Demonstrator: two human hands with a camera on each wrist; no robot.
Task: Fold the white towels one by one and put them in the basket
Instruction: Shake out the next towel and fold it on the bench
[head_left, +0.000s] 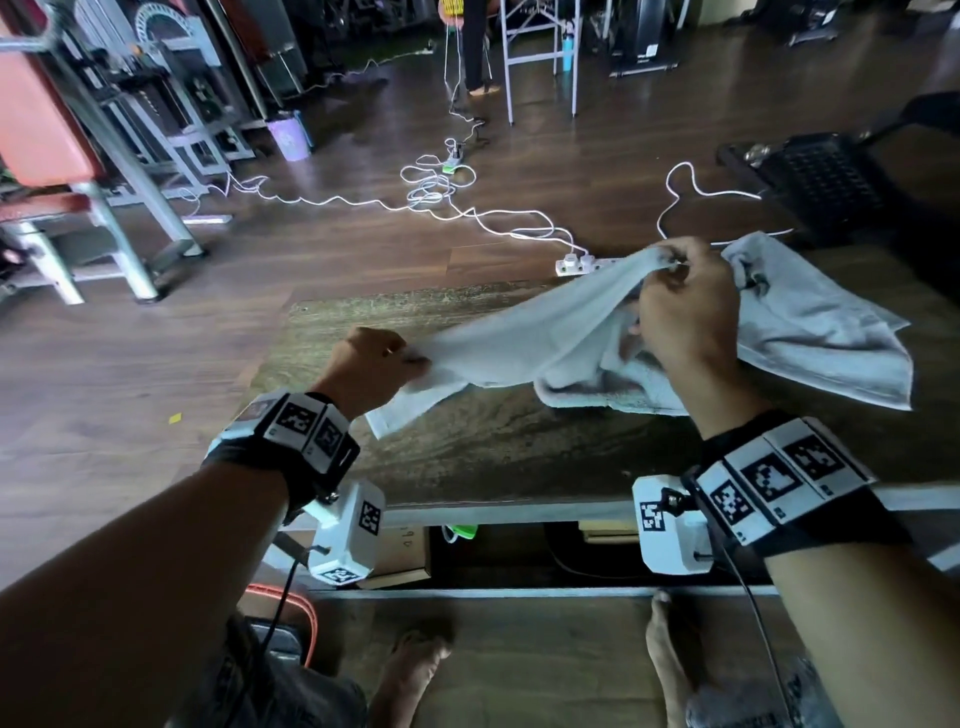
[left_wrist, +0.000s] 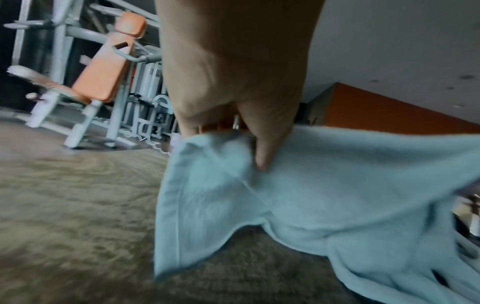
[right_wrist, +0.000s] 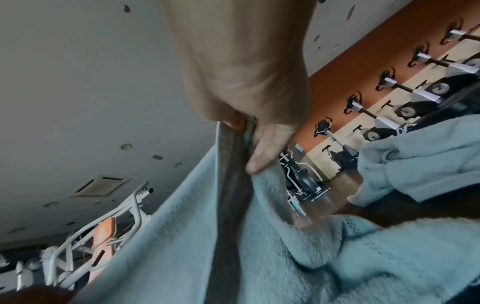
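A white towel (head_left: 524, 332) is stretched between my two hands above the wooden table (head_left: 483, 457). My left hand (head_left: 382, 364) pinches its near-left edge, with a corner hanging down to the table. My right hand (head_left: 680, 306) pinches the towel's upper edge higher up and further back. In the left wrist view the thumb presses into the towel (left_wrist: 324, 185). From the right wrist camera, fingers hold a fold of the towel (right_wrist: 285, 257). A second white towel (head_left: 826, 322) lies crumpled on the table behind my right hand. I see no basket.
White cables and a power strip (head_left: 576, 262) lie on the wooden floor beyond the table. A gym bench (head_left: 47, 156) stands at far left. A black perforated object (head_left: 815, 176) sits at far right. My bare feet (head_left: 415, 670) stand before the table.
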